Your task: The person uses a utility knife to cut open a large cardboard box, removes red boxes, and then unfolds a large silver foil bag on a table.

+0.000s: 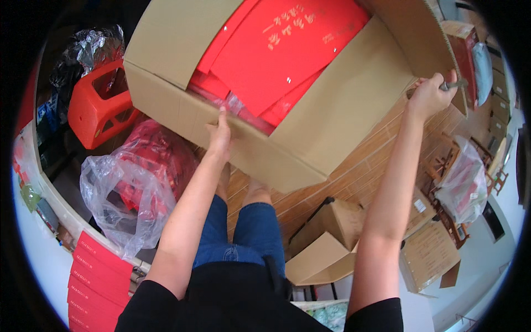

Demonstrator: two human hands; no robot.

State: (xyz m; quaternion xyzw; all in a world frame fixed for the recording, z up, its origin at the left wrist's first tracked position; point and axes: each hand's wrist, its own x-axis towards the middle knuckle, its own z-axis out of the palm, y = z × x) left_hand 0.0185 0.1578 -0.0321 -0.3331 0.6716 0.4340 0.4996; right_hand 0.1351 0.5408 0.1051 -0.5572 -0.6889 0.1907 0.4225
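A large open cardboard box (pixel 286 157) is in front of me, its flaps folded outwards. Inside lie several red flat paper bags or folders (pixel 286 54) with gold characters, partly over clear plastic. My left hand (pixel 221 135) grips the box's near side, thumb on top and the other fingers mostly hidden. At the right side, my right hand (pixel 431 95) closes around a small dark tool (pixel 452 85), perhaps a cutter; its full shape is hidden. That hand is also against a raised box flap (pixel 431 41), and whether it grips the flap is unclear.
To the left are a red plastic stool (pixel 89 112) and a clear plastic bag (pixel 128 199) with red items. Smaller open cartons (pixel 319 253) stand on the wooden-look floor (pixel 352 166) beside my legs. A plastic-wrapped bundle (pixel 466 182) rests on wooden furniture at right.
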